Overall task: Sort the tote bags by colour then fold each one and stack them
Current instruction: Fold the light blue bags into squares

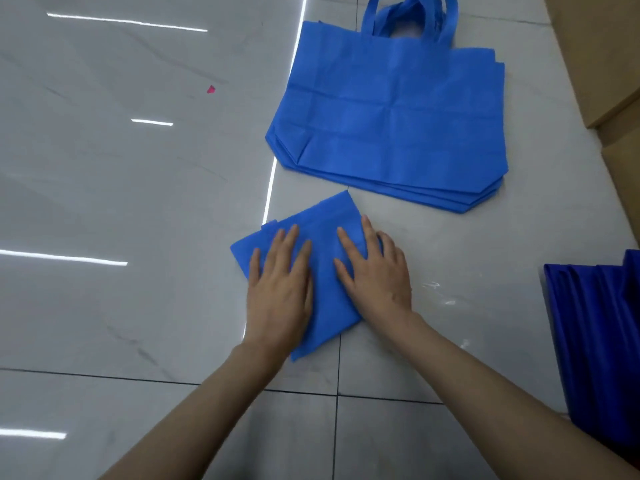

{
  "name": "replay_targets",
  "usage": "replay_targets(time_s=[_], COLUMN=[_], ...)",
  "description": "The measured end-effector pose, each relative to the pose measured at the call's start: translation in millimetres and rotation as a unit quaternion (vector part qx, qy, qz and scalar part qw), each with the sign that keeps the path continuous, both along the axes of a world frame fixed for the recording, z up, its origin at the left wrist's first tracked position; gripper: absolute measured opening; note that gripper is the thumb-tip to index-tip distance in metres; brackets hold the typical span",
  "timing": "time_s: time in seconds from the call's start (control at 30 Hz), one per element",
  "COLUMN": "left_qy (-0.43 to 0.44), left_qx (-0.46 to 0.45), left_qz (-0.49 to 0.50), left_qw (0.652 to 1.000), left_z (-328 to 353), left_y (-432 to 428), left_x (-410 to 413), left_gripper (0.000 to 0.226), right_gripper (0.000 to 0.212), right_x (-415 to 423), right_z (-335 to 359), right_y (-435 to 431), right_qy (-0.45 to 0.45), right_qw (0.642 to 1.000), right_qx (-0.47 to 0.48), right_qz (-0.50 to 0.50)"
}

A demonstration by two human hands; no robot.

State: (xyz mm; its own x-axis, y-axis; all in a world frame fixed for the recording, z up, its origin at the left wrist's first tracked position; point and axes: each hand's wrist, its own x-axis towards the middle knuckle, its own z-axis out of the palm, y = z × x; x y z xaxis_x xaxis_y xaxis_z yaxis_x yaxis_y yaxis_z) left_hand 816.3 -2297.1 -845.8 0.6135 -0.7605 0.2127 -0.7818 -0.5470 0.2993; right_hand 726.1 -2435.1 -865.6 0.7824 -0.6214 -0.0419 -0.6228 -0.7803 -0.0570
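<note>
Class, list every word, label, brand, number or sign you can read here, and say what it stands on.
None. The folded light blue fabric tote bag, the stack of flat light blue tote bags, the dark blue fabric pile, the brown cardboard boxes and the grey marble-look floor tiles are all plain; the tiny pink scrap shows no print.

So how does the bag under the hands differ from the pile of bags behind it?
The folded bag is a small packet; the pile lies flat at full size. The pile's handles stick out at its far end; the folded bag shows none. The left hand and right hand press flat on the folded bag; nothing touches the pile. Both are the same blue, on the floor.
</note>
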Motion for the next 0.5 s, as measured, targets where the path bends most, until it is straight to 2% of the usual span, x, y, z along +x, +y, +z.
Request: replay_targets(time_s=[0.13,0.3,0.43,0.5], left_qy=[0.076,0.084,0.142,0.152], left_qx=[0.077,0.082,0.047,0.061], left_qz=[0.023,0.039,0.113,0.105], left_qw=[0.994,0.992,0.982,0.981], left_z=[-22.0,-29.0,-24.7,-23.1], left_y=[-9.4,4.1,-1.4,-0.2], left_x=[-26.9,-4.2,-1.3,-1.6], left_gripper=[0.048,0.06,0.064,0.066], right_gripper=[0.055,0.055,0.06,0.059], right_x=[-3.1,-3.2,-2.1,-6.4], right_z=[-2.7,-5.9,-3.2,-2.3], right_y=[2.7,10.9,13.6,17.4], right_qy=[-0.028,-0.032,-0.022,-0.015], right_qw=[0.999,0.998,0.999,0.998], right_qx=[-0.023,-0.017,0.014,0.013], right_qz=[-0.013,-0.043,-0.043,-0.06])
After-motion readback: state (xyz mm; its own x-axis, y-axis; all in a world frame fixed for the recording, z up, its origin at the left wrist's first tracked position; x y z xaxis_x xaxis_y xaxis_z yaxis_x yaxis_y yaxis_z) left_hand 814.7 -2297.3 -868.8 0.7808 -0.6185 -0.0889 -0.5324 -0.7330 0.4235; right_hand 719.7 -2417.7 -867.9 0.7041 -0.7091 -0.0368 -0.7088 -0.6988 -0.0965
